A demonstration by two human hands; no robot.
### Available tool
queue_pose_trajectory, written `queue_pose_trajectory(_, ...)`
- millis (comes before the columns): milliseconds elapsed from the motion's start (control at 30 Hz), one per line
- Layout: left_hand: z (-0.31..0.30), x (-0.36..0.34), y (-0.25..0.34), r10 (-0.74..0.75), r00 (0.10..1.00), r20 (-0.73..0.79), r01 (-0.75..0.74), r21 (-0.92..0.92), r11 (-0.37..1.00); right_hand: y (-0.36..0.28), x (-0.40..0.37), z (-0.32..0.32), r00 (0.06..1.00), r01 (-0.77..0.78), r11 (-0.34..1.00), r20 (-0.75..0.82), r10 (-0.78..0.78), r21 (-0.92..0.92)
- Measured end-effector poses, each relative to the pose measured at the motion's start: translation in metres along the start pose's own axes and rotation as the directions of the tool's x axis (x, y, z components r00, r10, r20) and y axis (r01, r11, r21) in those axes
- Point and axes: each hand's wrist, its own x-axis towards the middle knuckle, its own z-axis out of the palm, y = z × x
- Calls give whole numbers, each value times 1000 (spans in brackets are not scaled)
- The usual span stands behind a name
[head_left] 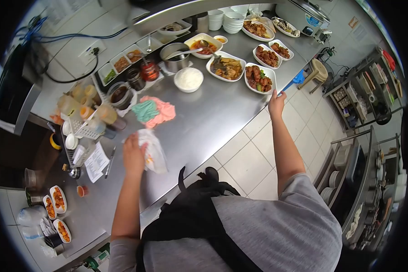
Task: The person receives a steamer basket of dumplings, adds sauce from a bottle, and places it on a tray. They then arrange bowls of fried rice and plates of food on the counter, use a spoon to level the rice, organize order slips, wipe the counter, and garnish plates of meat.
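My left hand [133, 154] is closed on a crumpled white cloth [153, 152] with orange stains, low over the steel counter. Both are slightly blurred. Beyond them lie a green cloth [145, 111] and a pink cloth [162, 114]. My right hand [276, 105] is at the counter's right edge, its fingers closed around the thin handle of a blue object [298, 78] whose kind I cannot make out. Just beyond that hand stands a white dish of glazed meat with greens [258, 78]. A bowl of white rice [188, 79] sits farther back.
Several filled dishes, including noodle-like food [226, 67], line the far counter [204, 109]. At left are a basket of squeeze bottles [88, 129], a paper slip [96, 162], a pen [110, 162] and small food dishes [59, 199]. Shelves [349, 181] stand right, across the tiled floor.
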Motion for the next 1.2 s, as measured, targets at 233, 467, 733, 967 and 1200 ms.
queue_pose_trajectory(233,-5,94,158,90,990,109,-62,-236,970,29,32,-4,860,-268,915,503,86,301)
queue_pose_trajectory(467,72,113,280,51,660,749,746,-662,76,-50,-12,-82,628,-399,861,779,7,315)
queue_pose_trajectory(733,11,36,230,-290,712,640,555,-765,-327,-13,59,21,666,-221,900,732,-141,375)
queue_pose_trajectory(967,-59,-82,136,-596,632,495,422,-865,-272,41,185,110,582,-796,425,740,338,432)
queue_pose_trajectory(1200,-104,-183,49,-762,524,380,462,-879,-121,78,189,87,841,-491,665,504,195,563)
